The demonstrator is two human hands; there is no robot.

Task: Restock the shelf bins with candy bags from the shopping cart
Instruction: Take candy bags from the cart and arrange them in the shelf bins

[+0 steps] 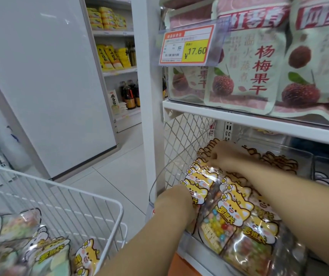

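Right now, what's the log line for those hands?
left hand: touching front candy bags | right hand: on rear bags | shelf bin: packed | cart: spare bags inside

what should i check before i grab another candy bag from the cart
1. Hands free: cannot tell; left hand and right hand both rest on candy bags in the bin, fingers blurred.
2. Bags inside the bin: ok, overlapping rows.
3. Room for more: cannot tell; front looks full, back hidden by the right hand.
4. Stock in shopping cart: ok, cart bags visible.
5. Cart close by: ok, just left of the bin.
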